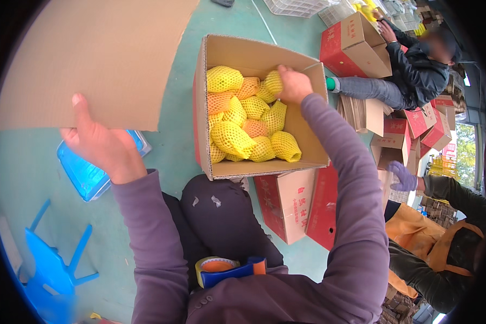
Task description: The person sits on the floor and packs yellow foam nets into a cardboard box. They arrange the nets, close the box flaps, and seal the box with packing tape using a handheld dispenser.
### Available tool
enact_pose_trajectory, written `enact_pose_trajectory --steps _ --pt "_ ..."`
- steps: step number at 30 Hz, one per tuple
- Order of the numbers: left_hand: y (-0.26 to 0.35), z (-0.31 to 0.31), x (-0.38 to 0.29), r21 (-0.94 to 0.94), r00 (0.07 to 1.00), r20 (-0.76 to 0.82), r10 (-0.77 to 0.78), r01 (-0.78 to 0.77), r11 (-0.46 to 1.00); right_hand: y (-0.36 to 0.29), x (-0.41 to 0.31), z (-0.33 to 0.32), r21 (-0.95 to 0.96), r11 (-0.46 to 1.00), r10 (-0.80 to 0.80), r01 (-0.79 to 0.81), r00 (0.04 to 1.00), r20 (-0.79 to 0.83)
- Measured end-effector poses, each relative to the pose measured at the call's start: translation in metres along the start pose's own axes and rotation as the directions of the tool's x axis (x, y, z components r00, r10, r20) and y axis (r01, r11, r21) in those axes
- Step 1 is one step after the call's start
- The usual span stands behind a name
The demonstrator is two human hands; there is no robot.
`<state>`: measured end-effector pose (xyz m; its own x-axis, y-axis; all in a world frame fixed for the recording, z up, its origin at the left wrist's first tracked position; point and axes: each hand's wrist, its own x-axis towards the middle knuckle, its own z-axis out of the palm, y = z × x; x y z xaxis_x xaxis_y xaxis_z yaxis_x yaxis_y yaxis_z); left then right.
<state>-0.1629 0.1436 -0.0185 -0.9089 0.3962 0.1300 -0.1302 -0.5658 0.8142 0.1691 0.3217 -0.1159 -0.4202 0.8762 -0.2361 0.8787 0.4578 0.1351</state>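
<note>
My left hand [101, 146] grips the lower edge of a large flat sheet of brown cardboard [93, 65], its thumb on the face towards me. An open cardboard box [263, 172] in front of my knees holds several items, likely fruit, in yellow and orange foam net sleeves [233, 139]. Inside its far right corner, my right hand [293, 85] has its fingers on a yellow-sleeved item [273, 83]. A blue tape dispenser [231, 275] with a roll of tape lies on my lap.
Red and tan boxes [283, 206] stand right of my knees. A blue plastic tray [83, 170] and an overturned blue stool [52, 259] are at left. Two people work at right, one beside an open box [354, 48]. Flat cardboard [358, 113] is stacked near them; white crates [297, 6] stand beyond.
</note>
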Motion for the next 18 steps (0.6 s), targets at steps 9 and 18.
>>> enact_pose_trajectory --steps 9,18 --pt "0.001 -0.009 -0.003 0.087 0.999 0.034 0.010 -0.013 0.996 0.006 0.018 0.096 0.059 0.988 0.114 -0.144 0.927 0.356" --pt "0.008 -0.007 -0.014 0.087 0.991 0.120 -0.067 0.056 0.995 -0.020 -0.019 0.131 0.237 0.959 0.197 -0.153 0.965 -0.173"
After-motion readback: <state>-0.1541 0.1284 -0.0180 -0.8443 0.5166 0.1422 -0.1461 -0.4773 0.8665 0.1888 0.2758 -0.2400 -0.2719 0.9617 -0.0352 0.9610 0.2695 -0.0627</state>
